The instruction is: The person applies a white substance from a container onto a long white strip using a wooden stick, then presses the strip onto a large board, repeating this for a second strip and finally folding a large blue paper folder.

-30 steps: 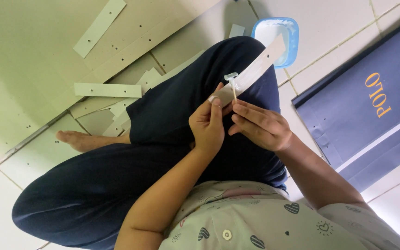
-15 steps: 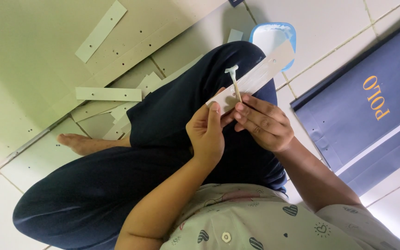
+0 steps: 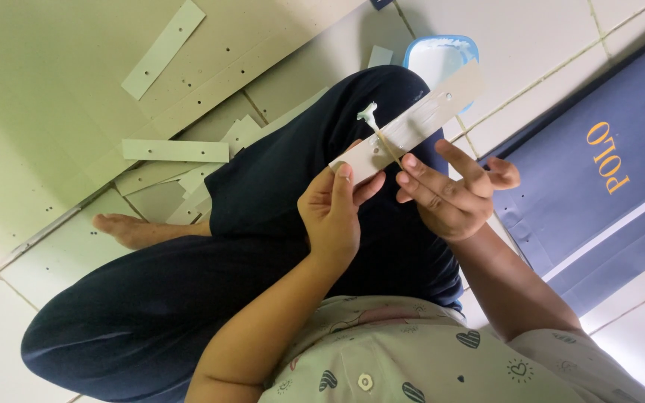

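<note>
Tiled floor [image 3: 531,45] underneath; left hand [image 3: 334,213] grips pale cardboard strip [image 3: 412,123], right hand [image 3: 449,198] pinches, probably, thin white-tipped stick [image 3: 376,127] against it.

Both forearms are raised over the lap, the left hand [image 3: 331,216] pinched shut with thumb up, the right hand [image 3: 446,195] held with fingers spread.

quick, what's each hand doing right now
Left hand: closed on the near end of the pale cardboard strip.
Right hand: fingers pinch a thin stick with a white blob at its tip, laid across the strip.
</note>
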